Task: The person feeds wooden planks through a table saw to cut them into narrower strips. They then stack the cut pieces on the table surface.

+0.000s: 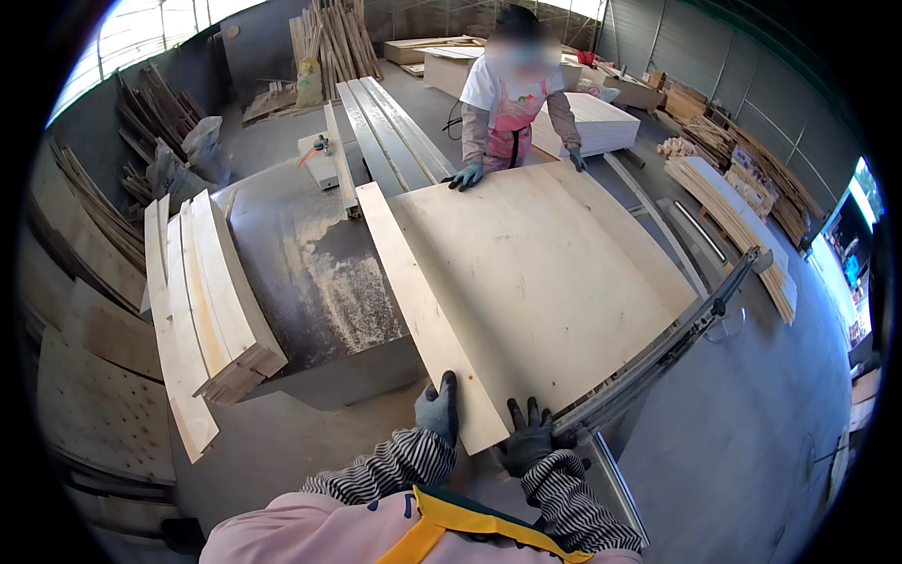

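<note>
A long pale wooden plank (427, 324) lies along the left edge of a wide plywood panel (545, 273). My left hand (437, 411), in a grey-blue and black glove, is closed on the plank's left edge near its close end. Beside that end, my gloved right hand (528, 442) lies at the panel's near edge with its fingers spread. Across the panel stands a co-worker (515, 108) in a pink apron, both gloved hands resting at the far edge. Under the panel, the saw table is mostly hidden.
Sawdust covers the dark machine table (319, 263) on the left, where a stack of planks (221, 291) lies. A metal fence rail (340, 164) stands beyond it. A long metal crossbar (667, 343) runs along the panel's near right side. Board stacks (733, 221) sit farther right.
</note>
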Tool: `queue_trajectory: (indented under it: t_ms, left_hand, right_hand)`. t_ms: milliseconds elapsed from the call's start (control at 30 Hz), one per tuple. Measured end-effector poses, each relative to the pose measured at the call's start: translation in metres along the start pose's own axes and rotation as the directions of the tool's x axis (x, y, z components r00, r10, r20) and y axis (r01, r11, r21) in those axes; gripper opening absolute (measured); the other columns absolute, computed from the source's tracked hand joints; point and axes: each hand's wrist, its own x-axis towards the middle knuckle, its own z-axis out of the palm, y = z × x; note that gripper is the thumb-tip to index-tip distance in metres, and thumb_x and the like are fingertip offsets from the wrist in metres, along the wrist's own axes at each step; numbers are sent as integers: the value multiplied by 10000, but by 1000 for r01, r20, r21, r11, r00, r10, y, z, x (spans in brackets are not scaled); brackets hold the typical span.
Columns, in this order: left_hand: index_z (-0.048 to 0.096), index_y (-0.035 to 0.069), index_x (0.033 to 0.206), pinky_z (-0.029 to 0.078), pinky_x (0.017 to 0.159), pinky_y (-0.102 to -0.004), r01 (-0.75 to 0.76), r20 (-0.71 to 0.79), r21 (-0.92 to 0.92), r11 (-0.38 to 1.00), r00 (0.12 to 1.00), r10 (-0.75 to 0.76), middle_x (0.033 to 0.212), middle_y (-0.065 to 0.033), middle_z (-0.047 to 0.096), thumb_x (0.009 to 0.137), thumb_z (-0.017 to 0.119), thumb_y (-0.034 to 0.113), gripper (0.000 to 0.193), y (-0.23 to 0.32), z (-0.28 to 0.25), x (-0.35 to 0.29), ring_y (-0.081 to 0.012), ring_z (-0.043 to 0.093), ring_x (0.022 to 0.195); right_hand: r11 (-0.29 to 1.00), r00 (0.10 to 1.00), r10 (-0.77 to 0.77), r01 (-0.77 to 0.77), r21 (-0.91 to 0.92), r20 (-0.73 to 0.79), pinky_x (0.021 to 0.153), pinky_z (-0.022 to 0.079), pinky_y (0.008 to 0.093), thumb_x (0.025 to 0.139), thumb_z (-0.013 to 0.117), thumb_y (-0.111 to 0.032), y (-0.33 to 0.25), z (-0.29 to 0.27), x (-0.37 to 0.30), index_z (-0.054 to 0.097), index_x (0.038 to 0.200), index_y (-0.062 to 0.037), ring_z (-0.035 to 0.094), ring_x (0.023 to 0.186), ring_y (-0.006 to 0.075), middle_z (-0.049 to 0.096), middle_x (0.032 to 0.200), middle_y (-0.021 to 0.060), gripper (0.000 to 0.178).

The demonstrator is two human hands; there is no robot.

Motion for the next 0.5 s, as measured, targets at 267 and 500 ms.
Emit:
queue_trajectory:
  t_ms: [267, 500]
  left_hand:
    - [618, 0, 1057, 467, 702, -268, -134, -28, 39, 990, 990, 135, 864, -52, 658, 903, 593, 359, 391, 20, -26, -15, -117, 579, 762]
    - [628, -20, 997, 410, 600, -246, -214, -208, 69, 974, 952, 223, 779, -26, 626, 896, 609, 356, 390, 23, -102, 65, -81, 494, 656]
  right_hand:
    - [950, 896, 66, 78, 301, -440, 1057, 197, 585, 815, 564, -390, 11, 40, -2, 498, 1264, -63, 210, 1317, 478, 270, 1437, 248, 560]
    - [956, 843, -28, 179, 231, -537, 1034, 285, 522, 742, 638, -365, 6, 37, 8, 563, 1151, -21, 434, 1176, 400, 531, 1198, 207, 539]
